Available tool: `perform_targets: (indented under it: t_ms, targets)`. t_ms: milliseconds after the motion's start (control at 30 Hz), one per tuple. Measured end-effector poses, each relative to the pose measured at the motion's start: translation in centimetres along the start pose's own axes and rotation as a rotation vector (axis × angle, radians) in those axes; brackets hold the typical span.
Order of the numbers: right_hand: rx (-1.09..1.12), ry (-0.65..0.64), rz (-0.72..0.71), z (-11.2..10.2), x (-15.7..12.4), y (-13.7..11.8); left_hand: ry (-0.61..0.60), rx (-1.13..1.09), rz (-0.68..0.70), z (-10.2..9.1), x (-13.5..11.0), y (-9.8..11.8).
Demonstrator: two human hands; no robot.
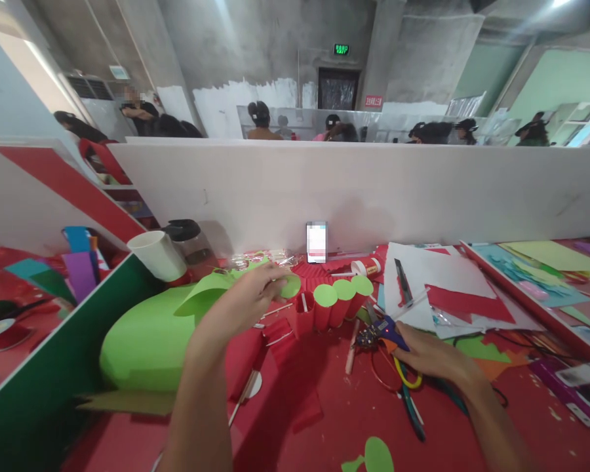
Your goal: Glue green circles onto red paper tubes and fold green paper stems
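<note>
1. The person's left hand (258, 295) pinches a light-green disc (291, 288) near the top of an open red tube (303, 319).
2. A white stick (304, 303) stands inside this tube.
3. Beside it, three red tubes (341, 313) form a row, each topped by a green cap (326, 295).
4. The right hand (417, 351) grips a blue tool (389, 331) with a lit red light.
5. Yellow-handled scissors (415, 381) and pliers (413, 416) lie near that hand on the red tabletop (339, 413).
6. A large green roll (147, 341) occupies the person's left.
7. A phone (317, 244) leans against the white partition (250, 190).
</note>
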State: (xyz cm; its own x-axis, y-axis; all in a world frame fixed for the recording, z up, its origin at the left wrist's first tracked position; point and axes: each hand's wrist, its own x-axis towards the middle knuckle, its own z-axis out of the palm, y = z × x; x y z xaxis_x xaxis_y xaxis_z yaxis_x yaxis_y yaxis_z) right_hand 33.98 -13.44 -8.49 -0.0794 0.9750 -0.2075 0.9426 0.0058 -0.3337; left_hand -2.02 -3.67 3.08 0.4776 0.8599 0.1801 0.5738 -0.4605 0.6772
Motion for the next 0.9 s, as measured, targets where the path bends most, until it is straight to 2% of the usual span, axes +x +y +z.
perform_targets:
  t_ms: [100,400,500,600,733,833,900]
  targets:
    - [-0.011,-0.061,-0.007,-0.1,0.1,-0.6,-0.009,-0.013,-0.032,0.0,0.1,-0.1]
    - [-0.193,-0.023,0.091,1.3,0.6,-2.9,-0.038,-0.056,-0.084,-0.8,0.2,-0.8]
    - [-0.208,-0.023,0.096,0.9,0.1,-3.1,-0.031,-0.12,-0.106,-0.7,0.2,-0.9]
    - [-0.177,0.004,0.089,-1.3,-1.1,-4.1,0.008,-0.196,-0.13,-0.6,0.3,-0.6]
    - [-0.072,0.066,-0.004,-5.8,-2.4,-7.9,0.02,-0.245,-0.139,-0.3,0.6,-0.2]
    - [0.0,0.177,-0.115,-8.3,-1.6,-11.5,-0.002,-0.209,-0.117,0.1,0.9,-0.5]
    - [0.026,0.285,-0.238,-9.0,-0.3,-13.3,-0.016,-0.185,-0.103,0.5,1.0,-0.7]
